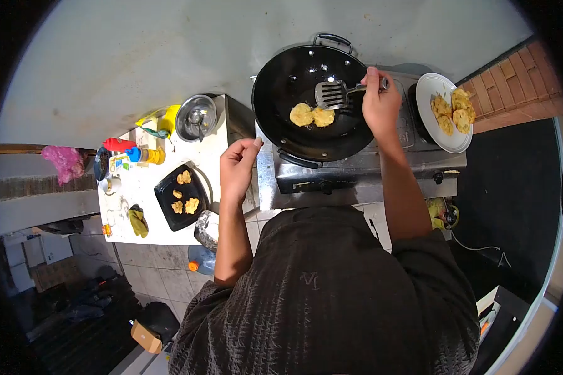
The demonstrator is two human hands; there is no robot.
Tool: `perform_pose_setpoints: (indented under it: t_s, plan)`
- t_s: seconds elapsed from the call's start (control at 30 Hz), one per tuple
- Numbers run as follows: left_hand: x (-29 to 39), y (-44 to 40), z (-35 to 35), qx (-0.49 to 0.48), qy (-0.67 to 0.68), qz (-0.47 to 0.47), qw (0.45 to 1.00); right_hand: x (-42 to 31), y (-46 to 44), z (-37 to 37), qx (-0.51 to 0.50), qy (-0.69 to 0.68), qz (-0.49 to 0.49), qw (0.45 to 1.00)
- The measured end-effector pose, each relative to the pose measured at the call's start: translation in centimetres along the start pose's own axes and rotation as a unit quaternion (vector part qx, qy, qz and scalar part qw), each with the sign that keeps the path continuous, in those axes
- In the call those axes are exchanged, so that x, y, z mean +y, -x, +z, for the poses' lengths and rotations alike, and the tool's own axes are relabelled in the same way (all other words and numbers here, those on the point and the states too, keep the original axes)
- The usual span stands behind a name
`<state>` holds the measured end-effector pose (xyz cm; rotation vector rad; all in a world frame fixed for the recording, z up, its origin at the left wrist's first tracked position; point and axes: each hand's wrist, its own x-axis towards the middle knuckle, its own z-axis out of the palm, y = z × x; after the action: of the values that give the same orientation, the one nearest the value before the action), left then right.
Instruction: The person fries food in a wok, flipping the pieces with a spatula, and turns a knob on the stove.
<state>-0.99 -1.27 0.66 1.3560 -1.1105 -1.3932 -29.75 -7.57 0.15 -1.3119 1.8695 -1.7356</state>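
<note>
My right hand [380,106] is wrapped round the handle of a slotted spatula [331,95]. The spatula's metal head hangs over the black wok [281,75], just above two yellow fritters [313,116] lying side by side in it. Whether the head touches the right-hand fritter is hard to tell. My left hand [238,165] is raised left of the wok, near its front handle [299,160], apart from it. Its fingers are curled with the thumb on top, and nothing shows in them.
A white plate [426,94] of fried fritters sits right of the wok on the steel stove [356,175]. On the white table [150,225] at left are a black tray [167,199] with several pieces, a metal bowl [184,128] holding a spoon, a red bottle [120,144] and a yellow bottle [152,155].
</note>
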Motion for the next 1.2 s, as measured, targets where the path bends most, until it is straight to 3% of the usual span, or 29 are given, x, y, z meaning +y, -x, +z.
perform_pose_setpoints:
  t_s: [0.37, 1.2]
  plan:
    - [-0.3, 0.0, -0.5, 0.008, -0.012, -0.003, 1.0, -1.4, -0.3, -0.7, 0.012, 0.016, 0.048, 0.999]
    - [-0.6, 0.8, -0.7, 0.011, -0.01, 0.007, 1.0, -2.6, -0.1, -0.2, 0.018, 0.052, 0.042, 0.998]
